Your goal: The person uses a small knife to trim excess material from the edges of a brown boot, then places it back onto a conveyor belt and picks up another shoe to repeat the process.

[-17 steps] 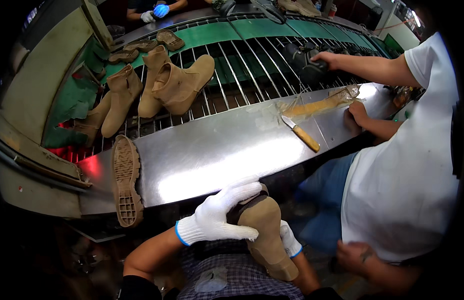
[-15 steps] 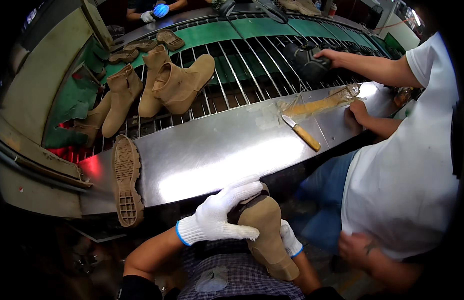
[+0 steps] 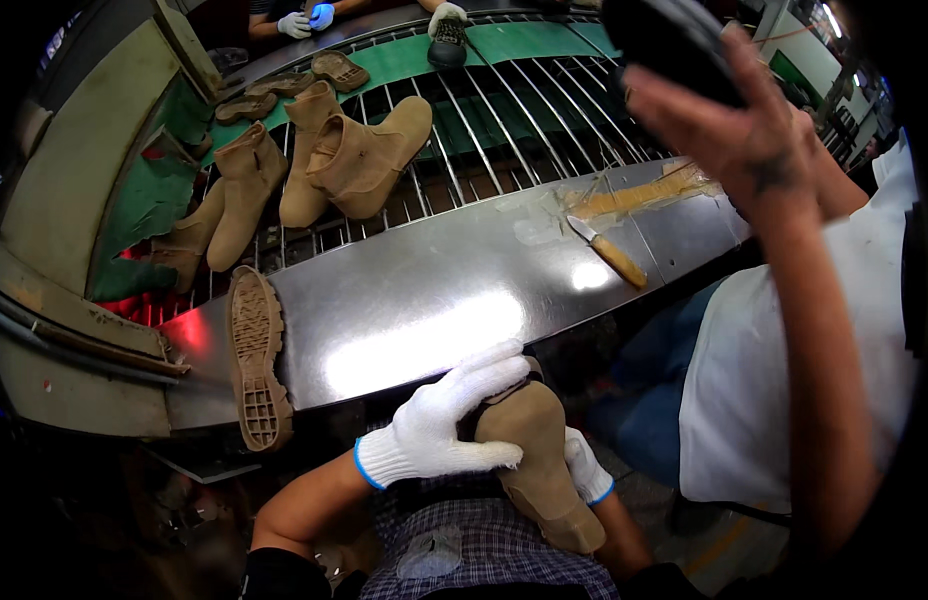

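I watch my gloved left hand (image 3: 449, 415) grip the boot (image 3: 534, 430), its fingers across the upper end and its thumb laid on the near side. The boot sits just right of that hand, between it and my right hand (image 3: 587, 468), which is tucked against the boot's far side; the boot hides its fingers, so I cannot tell how they close. Beyond both hands runs the tabletop (image 3: 414, 260). Left of my left hand I see a sole (image 3: 254, 360); ahead and to the right, a knife (image 3: 612, 252). Farther ahead, tan boots (image 3: 369, 165) stand on the rack (image 3: 504, 131).
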A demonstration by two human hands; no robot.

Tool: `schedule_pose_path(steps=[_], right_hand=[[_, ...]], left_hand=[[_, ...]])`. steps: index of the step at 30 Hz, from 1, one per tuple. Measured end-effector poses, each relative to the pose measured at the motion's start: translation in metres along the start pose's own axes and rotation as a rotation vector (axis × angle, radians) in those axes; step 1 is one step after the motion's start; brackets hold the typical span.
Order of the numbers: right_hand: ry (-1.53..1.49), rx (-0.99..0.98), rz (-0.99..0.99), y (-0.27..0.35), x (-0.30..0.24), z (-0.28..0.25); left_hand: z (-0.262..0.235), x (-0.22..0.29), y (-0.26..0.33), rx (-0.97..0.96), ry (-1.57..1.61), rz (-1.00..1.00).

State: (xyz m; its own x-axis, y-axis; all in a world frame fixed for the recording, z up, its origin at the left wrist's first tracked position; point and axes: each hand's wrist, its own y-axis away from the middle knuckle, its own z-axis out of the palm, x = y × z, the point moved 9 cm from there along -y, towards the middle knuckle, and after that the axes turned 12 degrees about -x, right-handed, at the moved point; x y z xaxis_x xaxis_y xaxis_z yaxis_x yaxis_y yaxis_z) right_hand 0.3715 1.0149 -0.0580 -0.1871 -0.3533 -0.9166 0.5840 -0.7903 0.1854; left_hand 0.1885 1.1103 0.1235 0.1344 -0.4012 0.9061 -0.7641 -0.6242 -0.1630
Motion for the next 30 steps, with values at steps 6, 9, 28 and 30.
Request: schedule_pose_path(steps=[6, 9, 28, 30], right_hand=[[-0.044, 0.004, -0.029, 0.001, 0.005, -0.001], [-0.041, 0.015, -0.016, 0.004, 0.004, -0.002], [-0.050, -0.157, 0.066, -0.014, -0.003, 0.016], [-0.119, -0.164, 0.073, -0.013, -0.002, 0.022]], left_hand=[[0.002, -0.001, -0.005, -0.027, -0.039, 0.008], [0.003, -0.001, -0.006, -0.031, -0.060, 0.018], [0.000, -0.002, 0.035, 0.046, 0.010, 0.003], [-0.001, 0.001, 0.035, 0.034, 0.029, -0.004]])
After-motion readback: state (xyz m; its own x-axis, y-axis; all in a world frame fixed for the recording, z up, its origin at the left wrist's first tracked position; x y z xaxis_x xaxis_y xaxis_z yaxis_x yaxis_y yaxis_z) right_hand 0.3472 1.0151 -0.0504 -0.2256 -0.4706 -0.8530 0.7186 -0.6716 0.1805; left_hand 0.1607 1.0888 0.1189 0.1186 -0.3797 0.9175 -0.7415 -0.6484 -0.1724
